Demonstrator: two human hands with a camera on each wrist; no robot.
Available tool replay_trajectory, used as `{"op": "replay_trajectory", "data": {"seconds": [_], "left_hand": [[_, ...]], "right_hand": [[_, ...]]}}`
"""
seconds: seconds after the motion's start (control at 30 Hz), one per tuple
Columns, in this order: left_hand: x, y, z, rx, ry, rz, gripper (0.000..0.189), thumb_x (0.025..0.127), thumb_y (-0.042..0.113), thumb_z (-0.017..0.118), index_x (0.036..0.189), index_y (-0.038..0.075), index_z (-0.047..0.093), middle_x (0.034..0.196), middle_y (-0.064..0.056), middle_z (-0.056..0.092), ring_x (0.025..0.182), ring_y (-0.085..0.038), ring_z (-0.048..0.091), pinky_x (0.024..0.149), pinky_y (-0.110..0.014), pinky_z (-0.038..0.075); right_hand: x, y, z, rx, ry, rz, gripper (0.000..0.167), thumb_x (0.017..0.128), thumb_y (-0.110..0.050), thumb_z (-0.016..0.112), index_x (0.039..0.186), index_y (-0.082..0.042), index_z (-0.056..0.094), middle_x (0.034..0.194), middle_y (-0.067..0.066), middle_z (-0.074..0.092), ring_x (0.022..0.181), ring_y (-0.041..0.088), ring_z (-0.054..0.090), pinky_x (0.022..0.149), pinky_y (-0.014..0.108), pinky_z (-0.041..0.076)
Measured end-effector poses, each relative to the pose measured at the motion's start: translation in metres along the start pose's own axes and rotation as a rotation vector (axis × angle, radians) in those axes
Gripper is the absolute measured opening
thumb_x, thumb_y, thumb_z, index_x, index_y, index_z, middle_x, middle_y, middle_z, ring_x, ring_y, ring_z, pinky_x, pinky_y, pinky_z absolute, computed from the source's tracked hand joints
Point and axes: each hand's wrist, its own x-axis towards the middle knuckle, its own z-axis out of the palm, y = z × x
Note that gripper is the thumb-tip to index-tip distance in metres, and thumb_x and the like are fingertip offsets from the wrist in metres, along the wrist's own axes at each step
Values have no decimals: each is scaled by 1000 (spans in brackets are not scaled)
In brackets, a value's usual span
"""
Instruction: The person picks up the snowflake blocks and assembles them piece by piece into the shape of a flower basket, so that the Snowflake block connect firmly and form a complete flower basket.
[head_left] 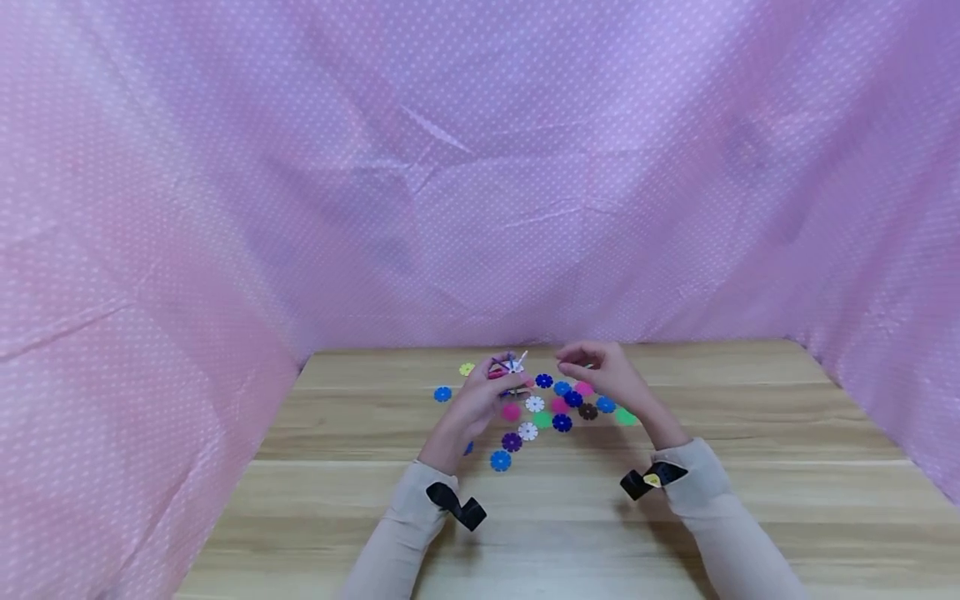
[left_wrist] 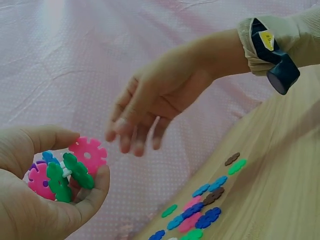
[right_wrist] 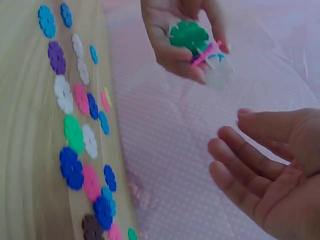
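My left hand [head_left: 476, 404] grips a cluster of interlocking notched plastic discs [left_wrist: 82, 172], held above the table. In the left wrist view pink, green, blue and purple discs show in it, joined by a white one; the thumb and fingers curl round its edges. From the right wrist view, a green disc [right_wrist: 189, 37] and a whitish disc [right_wrist: 220, 75] stick out of the same cluster. My right hand [head_left: 611, 375] hovers to the right of it, apart from the cluster. Its fingers [right_wrist: 240, 170] are loosely bent with nothing between them.
Several loose discs in blue, white, pink, green, purple and brown lie scattered on the wooden table [head_left: 337, 492], below and between the hands. A yellow disc [head_left: 467, 369] and a light blue disc [head_left: 442, 394] lie left of them. A pink dotted cloth [head_left: 480, 208] hangs around the table.
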Motion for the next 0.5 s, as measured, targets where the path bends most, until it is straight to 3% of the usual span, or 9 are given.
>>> {"op": "replay_trajectory", "data": {"seconds": [0.27,0.5], "left_hand": [[1,2,-4,-38,22,28,53,97,-1,63,145,4,43,116,-12,63,93,-15,71,101,-41,56],[1,2,-3,-98,60,46,53,96,-5,63,145,5,45,97,-4,71,88,-14,73,93,-35,60]], "right_hand": [[-1,21,3,-168,-326,-65,13,94,-5,71,104,2,74,101,18,75,88,14,70,78,24,58],[-5,36,11,-261,-446,-7,20,87,-1,76,106,1,74,93,9,73,82,13,65,74,22,56]]}}
